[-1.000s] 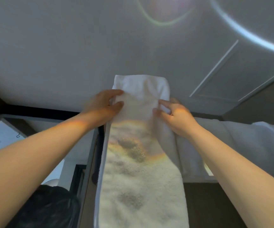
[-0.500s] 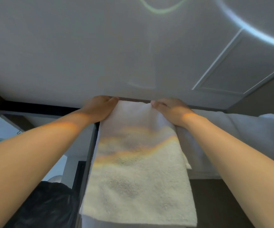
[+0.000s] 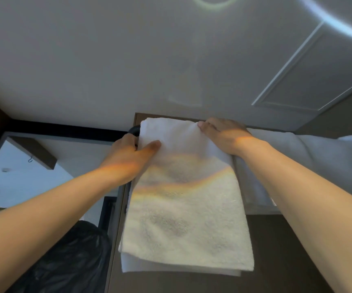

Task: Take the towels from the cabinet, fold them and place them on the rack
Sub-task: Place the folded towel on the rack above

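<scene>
- a white towel (image 3: 183, 208) hangs folded over a black rack (image 3: 133, 131), its front flap down against a dark panel (image 3: 287, 250).
- the left hand (image 3: 128, 157) is at the towel's upper left edge, thumb on the front, fingers tucked behind; its grip seems to pinch the edge, though the fingers are mostly hidden.
- the right hand (image 3: 223, 134) lies on the towel's top right, grip spread flat, fingers straight.
- a second towel (image 3: 308, 161) hangs just beside it on the right.
- a black bag (image 3: 69, 261) sits lower left.
</scene>
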The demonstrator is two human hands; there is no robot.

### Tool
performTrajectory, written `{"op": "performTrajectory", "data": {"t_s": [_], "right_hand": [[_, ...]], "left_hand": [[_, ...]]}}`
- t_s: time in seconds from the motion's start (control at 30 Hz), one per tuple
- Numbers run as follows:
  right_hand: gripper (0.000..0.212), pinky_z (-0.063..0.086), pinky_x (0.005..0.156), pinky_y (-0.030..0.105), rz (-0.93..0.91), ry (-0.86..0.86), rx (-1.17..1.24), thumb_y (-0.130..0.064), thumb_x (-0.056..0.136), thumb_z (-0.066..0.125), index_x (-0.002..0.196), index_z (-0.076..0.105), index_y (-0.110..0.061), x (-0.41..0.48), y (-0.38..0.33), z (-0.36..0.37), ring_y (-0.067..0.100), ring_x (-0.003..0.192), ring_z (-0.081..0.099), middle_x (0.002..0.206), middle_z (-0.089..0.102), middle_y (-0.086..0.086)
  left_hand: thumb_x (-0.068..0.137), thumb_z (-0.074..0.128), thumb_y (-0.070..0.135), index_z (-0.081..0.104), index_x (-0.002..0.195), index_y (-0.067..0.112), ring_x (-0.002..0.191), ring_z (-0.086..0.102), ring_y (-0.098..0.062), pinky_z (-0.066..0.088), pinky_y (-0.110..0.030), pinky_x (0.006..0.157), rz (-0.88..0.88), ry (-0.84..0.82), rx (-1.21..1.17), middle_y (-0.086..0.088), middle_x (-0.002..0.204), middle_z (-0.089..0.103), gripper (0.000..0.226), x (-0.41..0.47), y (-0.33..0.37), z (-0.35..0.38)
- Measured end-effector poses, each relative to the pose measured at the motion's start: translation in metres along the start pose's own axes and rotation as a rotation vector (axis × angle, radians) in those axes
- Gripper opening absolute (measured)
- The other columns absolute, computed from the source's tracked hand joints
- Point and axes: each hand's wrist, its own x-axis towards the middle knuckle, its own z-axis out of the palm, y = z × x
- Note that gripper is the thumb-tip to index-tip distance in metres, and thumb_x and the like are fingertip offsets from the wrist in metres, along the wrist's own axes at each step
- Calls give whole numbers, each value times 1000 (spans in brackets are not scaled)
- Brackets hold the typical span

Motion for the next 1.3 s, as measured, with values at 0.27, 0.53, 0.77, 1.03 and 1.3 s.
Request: {"op": "performTrajectory", "data": {"t_s": [0.27,0.53,0.77,1.03,1.3], "right_hand": [[54,25,115,43,8,109,106,-47,101,40,148,39,-18,-31,-3,1,31,140,33,149,41,15],[39,43,82,35,232,160,333,-43,95,50,119,54,-11,-102,-14,9,28,109,56,115,60,4],[34,31,46,27,424,30,818,-31,96,59,73,49,-7,-101,-10,6,22,53,40,66,39,12],[36,29,59,34,400,152,835,-26,94,59,66,44,-8,-82,-1,8,22,61,40,60,39,8],[29,35,53,28,329,342,741,-24,93,66,69,58,-8,-15,-7,-9,18,61,47,63,50,4]], "left_hand": [[94,58,40,60,77,-1,60,55,-20,38,-29,54,7,28,-191,-12,70,61,44,-1,14,1],[92,60,39,54,76,-2,60,45,-21,30,-31,56,-3,43,-211,-9,66,47,45,-1,18,-3],[91,58,47,55,73,20,59,57,-10,42,-22,49,-46,-84,-213,7,64,59,32,-12,16,-9],[92,62,36,62,68,10,50,51,-14,38,-31,56,34,-15,-228,4,51,54,35,-20,12,-19],[96,53,35,46,62,11,57,45,-18,28,-31,51,52,154,-40,-5,61,47,42,36,24,-15]]}}
